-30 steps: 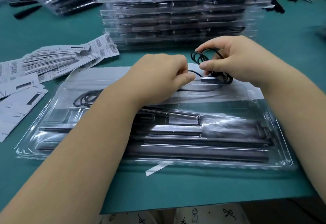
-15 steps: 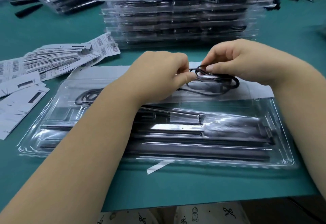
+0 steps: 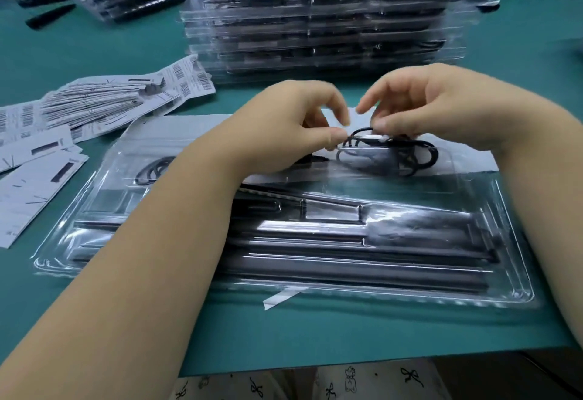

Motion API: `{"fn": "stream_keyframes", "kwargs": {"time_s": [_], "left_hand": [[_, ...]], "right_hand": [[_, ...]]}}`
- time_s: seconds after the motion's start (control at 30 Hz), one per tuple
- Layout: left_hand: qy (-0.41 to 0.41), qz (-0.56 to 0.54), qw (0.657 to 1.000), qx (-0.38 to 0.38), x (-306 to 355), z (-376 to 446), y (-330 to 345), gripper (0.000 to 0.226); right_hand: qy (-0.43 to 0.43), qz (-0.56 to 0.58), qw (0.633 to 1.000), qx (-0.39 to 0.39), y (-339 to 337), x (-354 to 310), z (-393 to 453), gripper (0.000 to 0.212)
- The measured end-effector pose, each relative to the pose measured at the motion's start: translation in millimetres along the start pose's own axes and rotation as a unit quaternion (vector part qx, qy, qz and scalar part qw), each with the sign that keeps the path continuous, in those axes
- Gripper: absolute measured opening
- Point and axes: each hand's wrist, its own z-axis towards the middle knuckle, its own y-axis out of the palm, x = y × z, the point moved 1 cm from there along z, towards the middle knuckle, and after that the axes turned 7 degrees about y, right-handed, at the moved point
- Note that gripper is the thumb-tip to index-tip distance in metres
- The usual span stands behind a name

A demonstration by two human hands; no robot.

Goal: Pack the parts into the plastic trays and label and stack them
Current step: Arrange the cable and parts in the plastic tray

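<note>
Now | both hands' fingers [image 3: 339,134] pinch black cord coil [image 3: 407,155] | coil over tray [image 3: 504,197]

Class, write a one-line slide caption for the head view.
Both hands, left and right, press a coiled black cable into a clear plastic tray.

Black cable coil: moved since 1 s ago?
Yes. The black cable coil has dropped from above the clear tray down into its far right pocket.

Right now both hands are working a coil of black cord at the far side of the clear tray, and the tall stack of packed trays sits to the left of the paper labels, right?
Not quite. The head view shows the stack of packed trays to the right of the paper labels, behind both hands.
</note>
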Motion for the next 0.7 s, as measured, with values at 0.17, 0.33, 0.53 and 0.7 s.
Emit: {"fn": "stream_keyframes", "kwargs": {"time_s": [0.17,0.33,0.53,0.7], "left_hand": [[-0.026,-0.050,0.998,-0.026,-2.6,0.0,-0.6,0.009],[-0.022,-0.067,0.997,-0.021,-2.7,0.4,-1.7,0.007],[-0.061,-0.027,0.996,-0.062,2.4,4.4,0.8,0.022],[-0.082,-0.008,0.994,-0.070,4.8,7.6,9.0,0.034]], "right_hand": [[0.015,-0.042,0.998,0.053,6.9,-2.9,2.7,0.019],[0.005,0.013,0.998,0.068,16.7,-7.0,4.6,0.021],[0.019,-0.029,0.999,0.020,14.0,-11.9,-1.3,0.009],[0.038,-0.095,0.994,0.042,12.5,-17.2,-2.8,0.029]]}}
